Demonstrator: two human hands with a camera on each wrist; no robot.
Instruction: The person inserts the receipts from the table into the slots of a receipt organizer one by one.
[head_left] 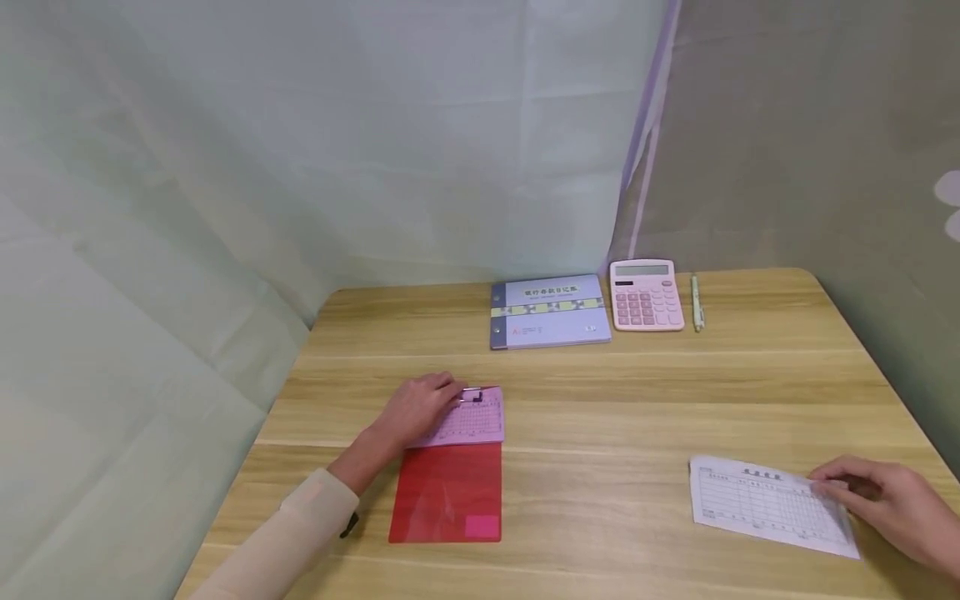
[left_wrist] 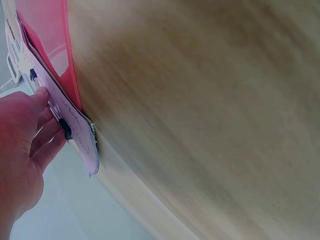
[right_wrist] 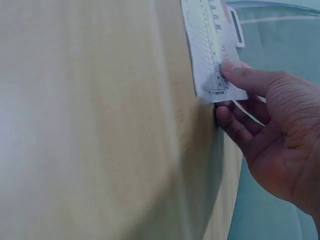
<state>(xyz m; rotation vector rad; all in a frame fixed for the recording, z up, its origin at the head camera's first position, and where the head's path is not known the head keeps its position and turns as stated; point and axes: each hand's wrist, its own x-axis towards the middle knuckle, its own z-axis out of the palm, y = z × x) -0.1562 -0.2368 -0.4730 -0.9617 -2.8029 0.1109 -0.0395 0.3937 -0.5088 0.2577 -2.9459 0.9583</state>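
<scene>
A red clipboard lies at the left of the table, with a stack of pink printed slips across its upper end. My left hand is at the clipboard's top, by the metal clip with black ends. In the left wrist view, the thumb presses on the clip and the other fingers curl behind it. Over at the right, my right hand pinches one end of a white printed slip. The right wrist view has the thumb on top of the slip and the fingers beneath.
At the back of the table lie a bluish account book, a pink calculator and a light green pen. Pale curtain cloth hangs behind the table and on both sides.
</scene>
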